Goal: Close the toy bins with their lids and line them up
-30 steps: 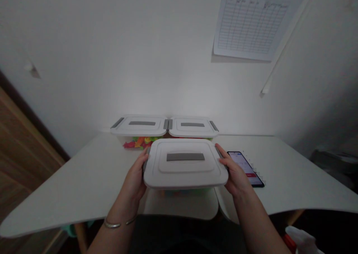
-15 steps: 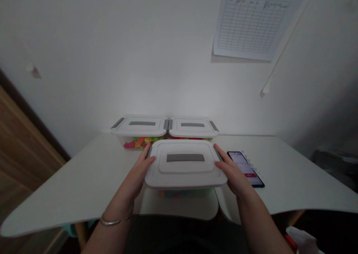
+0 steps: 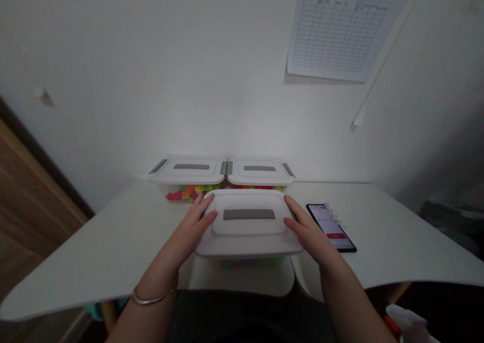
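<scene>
On the white table (image 3: 94, 252), right at its near edge, sits your white-lidded box (image 3: 247, 229), and from the head camera, the only view here, both your hands are on it. Your left hand (image 3: 191, 229) lies flat over the lid's left end, fingers stretched out and a little spread, fingertips resting on the raised panel beside the grey handle strip (image 3: 248, 214); it grips nothing, it just rests on top. Your right hand (image 3: 308, 230) mirrors it on the right end, open and flat, fingers pointing in toward the strip. Whether either thumb hooks under the rim, you cannot tell from this angle.

If you mean to seat that lid, press evenly with both palms at once, close to the corners, so one side does not lift as the other goes down. Keep your wrists low and the box square to you.

Behind it, touching side by side against the wall, stand two more lidded boxes, the left one (image 3: 187, 170) with bright coloured pieces showing through its clear side, the right one (image 3: 260, 171) just beyond your box. A phone (image 3: 333, 228) with its screen lit lies just beside your right hand, so mind your elbow. A printed chart (image 3: 336, 30) hangs on the wall above, and a bangle (image 3: 145, 298) circles your left wrist.
</scene>
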A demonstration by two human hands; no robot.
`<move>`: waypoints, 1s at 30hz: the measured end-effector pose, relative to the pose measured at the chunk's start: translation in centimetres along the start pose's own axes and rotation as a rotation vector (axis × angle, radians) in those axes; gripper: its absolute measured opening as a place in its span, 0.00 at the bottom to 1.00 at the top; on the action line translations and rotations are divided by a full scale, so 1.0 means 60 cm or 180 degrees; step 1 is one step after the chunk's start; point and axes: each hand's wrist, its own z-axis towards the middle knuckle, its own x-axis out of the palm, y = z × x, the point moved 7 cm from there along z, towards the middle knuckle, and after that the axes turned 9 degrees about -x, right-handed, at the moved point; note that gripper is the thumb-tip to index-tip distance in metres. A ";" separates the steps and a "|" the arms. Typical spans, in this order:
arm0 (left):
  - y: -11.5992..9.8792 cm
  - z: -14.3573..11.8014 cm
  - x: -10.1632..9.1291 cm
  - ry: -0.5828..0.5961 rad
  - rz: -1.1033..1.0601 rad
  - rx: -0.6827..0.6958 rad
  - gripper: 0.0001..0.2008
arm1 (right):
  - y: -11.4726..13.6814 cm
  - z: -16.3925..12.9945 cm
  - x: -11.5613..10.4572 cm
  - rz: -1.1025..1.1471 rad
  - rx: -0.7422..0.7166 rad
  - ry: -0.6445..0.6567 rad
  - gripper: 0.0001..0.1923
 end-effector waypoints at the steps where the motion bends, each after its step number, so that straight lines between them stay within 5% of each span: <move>1: -0.003 -0.001 0.000 0.0038 0.0093 0.0031 0.35 | 0.002 0.000 0.001 -0.0102 -0.0040 -0.0023 0.37; 8: -0.041 -0.018 0.006 0.0203 0.0831 0.0141 0.32 | 0.020 0.000 0.013 -0.0777 0.0042 0.0269 0.39; 13: -0.062 -0.020 0.014 0.0279 0.1345 0.0563 0.27 | 0.023 -0.001 0.008 -0.0248 -0.0152 -0.0013 0.40; 18: -0.064 -0.031 0.001 -0.0377 0.1760 0.0753 0.22 | -0.008 -0.008 0.005 0.1133 -0.0138 -0.0734 0.29; 21: -0.095 -0.060 0.000 -0.0909 0.2160 0.1067 0.19 | -0.031 -0.015 0.016 0.1670 0.0050 -0.1167 0.29; 24: -0.141 -0.093 0.025 -0.1062 0.2526 0.1618 0.18 | -0.041 -0.017 0.036 0.1875 0.0106 -0.1340 0.32; 30: -0.170 -0.112 0.106 -0.0546 0.2655 0.1946 0.17 | -0.029 -0.025 0.057 0.1253 -0.0391 -0.1367 0.30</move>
